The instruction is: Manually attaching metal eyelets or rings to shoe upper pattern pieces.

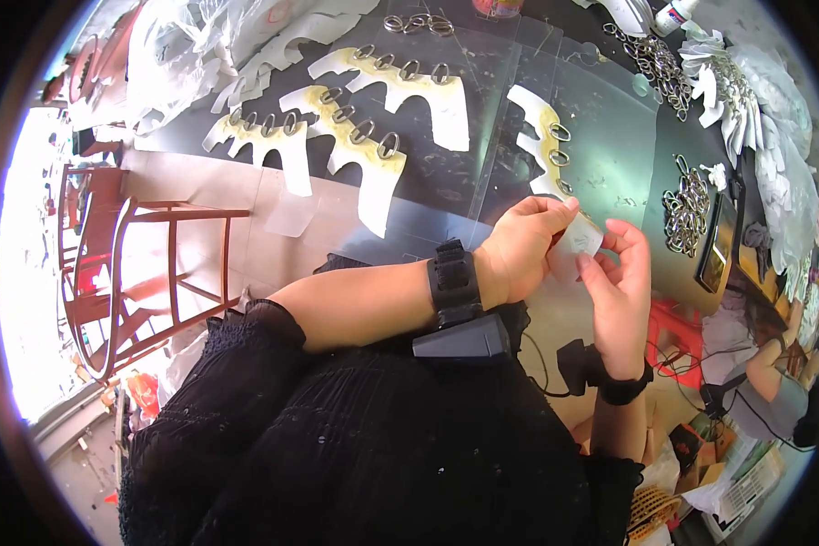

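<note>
In front of me, my left hand (517,250) pinches a small white flap (582,239) between thumb and fingers. My right hand (623,287) has curled fingers, and its thumb presses on the flap's right side. Just beyond them a white scalloped piece (535,114) with a yellowish, glue-like band lies at the table's near edge, bearing several metal rings (560,133). Its near end runs under my left fingers; whether the flap belongs to it I cannot tell. Further left lie three similar white pieces with rings: one near (278,146), one middle (373,168), one far (432,96).
Piles of metal rings (686,214) and linked rings (655,68) lie at right. A phone-like dark object (717,241) sits at the right edge. White sheets (273,59) and plastic cover the far left. A wooden chair (118,273) stands left; another person's arm (772,364) shows right.
</note>
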